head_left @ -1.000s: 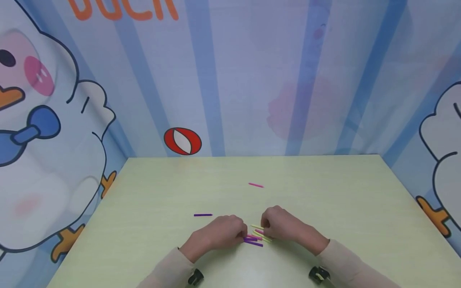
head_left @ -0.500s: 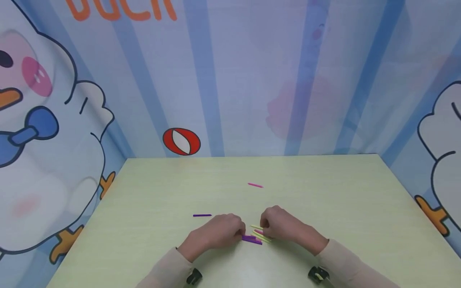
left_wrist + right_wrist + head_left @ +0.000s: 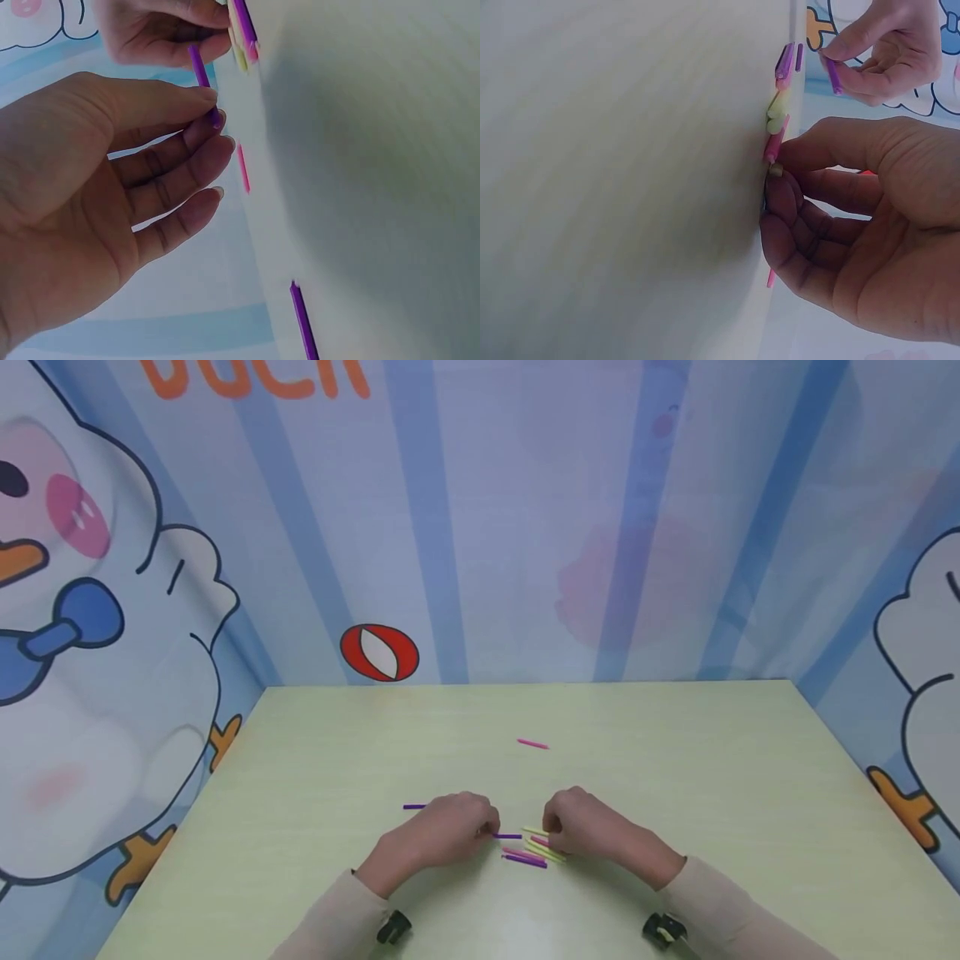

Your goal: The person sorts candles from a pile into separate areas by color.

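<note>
- left hand (image 3: 438,832) pinches a purple stick (image 3: 508,837);
- stick pile (image 3: 544,850) lies between, against the right hand (image 3: 592,827); whether its curled fingers grip any, I cannot tell

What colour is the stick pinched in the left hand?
The stick is purple, clearest in the left wrist view.

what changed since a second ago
The left hand has lifted a purple stick off the pile, moving up and leftward; in the head view it now partly hides the lone purple stick. The right hand stays at the pile; the far pink stick is unmoved.
</note>
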Motion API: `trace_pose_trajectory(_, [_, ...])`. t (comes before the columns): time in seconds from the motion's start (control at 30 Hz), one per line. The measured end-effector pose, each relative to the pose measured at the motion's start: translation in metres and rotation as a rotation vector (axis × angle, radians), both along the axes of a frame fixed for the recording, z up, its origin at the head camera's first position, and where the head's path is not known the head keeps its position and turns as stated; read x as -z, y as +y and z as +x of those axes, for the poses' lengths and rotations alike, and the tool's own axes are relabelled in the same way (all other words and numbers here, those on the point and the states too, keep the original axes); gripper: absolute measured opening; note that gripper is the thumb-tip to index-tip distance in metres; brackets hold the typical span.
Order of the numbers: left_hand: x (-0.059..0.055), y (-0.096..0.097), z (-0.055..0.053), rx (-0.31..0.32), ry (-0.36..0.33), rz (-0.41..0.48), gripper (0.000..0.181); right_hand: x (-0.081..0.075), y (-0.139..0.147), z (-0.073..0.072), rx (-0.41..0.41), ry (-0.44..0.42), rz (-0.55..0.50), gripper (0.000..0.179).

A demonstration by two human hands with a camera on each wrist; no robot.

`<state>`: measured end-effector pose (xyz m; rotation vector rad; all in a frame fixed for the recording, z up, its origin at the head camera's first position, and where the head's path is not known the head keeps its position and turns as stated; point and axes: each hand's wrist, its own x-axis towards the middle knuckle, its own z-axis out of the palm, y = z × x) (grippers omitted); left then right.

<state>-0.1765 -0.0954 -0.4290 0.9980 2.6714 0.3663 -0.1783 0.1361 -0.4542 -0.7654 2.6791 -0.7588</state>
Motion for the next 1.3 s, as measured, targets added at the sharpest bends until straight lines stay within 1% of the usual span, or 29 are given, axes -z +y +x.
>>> trace_pose_trajectory(0.13, [-0.003, -0.012, -0.002, -0.026, 0.035, 0.014, 0.009, -0.001, 0.000, 0.001, -0.002, 0.000, 0.005, 0.014])
trace_pose_trajectory(0.23, [-0.003, -0.024, -0.004, -0.041, 0.057, 0.032, 0.008, -0.002, 0.000, 0.001, -0.004, 0.000, 0.006, 0.014])
trace_pose_trajectory(0.4, [-0.002, -0.041, -0.007, -0.061, 0.073, 0.069, 0.007, -0.003, 0.000, 0.001, -0.007, 0.008, 0.004, 0.014])
trace_pose_trajectory(0.6, [0.002, -0.059, -0.006, -0.124, 0.089, 0.063, 0.007, -0.002, -0.001, 0.001, 0.001, -0.003, 0.012, 0.012])
trace_pose_trajectory(0.73, [0.005, -0.069, -0.006, -0.170, 0.073, 0.049, 0.006, -0.002, -0.001, 0.002, 0.007, -0.009, 0.017, 0.013])
trace_pose_trajectory(0.8, [0.005, -0.072, -0.005, -0.191, 0.065, 0.046, 0.005, -0.002, -0.001, 0.002, 0.010, -0.009, 0.020, 0.013])
trace_pose_trajectory(1.13, [0.007, -0.080, -0.004, -0.227, 0.070, 0.011, 0.004, -0.002, -0.002, 0.003, 0.022, -0.022, 0.022, 0.012])
trace_pose_trajectory(1.3, [0.008, -0.083, -0.004, -0.229, 0.090, -0.004, 0.003, 0.000, -0.002, 0.003, 0.025, -0.017, 0.025, 0.013])
